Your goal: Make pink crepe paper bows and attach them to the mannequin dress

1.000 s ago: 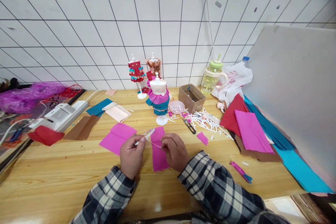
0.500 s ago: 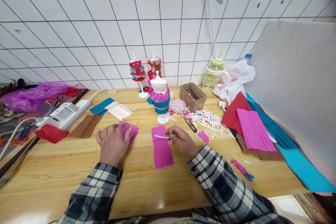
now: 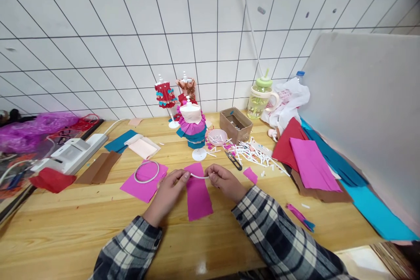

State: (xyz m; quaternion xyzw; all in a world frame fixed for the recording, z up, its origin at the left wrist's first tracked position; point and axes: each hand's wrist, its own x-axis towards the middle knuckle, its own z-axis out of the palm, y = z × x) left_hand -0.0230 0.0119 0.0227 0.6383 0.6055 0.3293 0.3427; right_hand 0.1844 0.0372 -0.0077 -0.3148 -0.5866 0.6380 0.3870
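Between my two hands a short white strip (image 3: 198,177) is stretched over a magenta piece of crepe paper (image 3: 200,203). My left hand (image 3: 171,190) pinches the strip's left end; my right hand (image 3: 226,181) pinches its right end. Left of my left hand, a white ring (image 3: 136,176) lies on another magenta paper piece (image 3: 134,189). Just beyond the paper stands a small white dress form (image 3: 199,154) wearing a pink bodice, magenta ruffle and teal ruffles.
At the back are two more dressed forms (image 3: 165,95), a cardboard box (image 3: 236,130), pink bowl (image 3: 218,137) and green-lidded bottle (image 3: 260,100). Snips (image 3: 234,162) lie beside scattered white strips (image 3: 256,152). Coloured paper (image 3: 313,164) is stacked right; a power strip (image 3: 83,151) lies left.
My left hand has left the ring and magenta paper and moved right to grip the strip's free end. The ring now lies flat on the paper. The view has shifted slightly.
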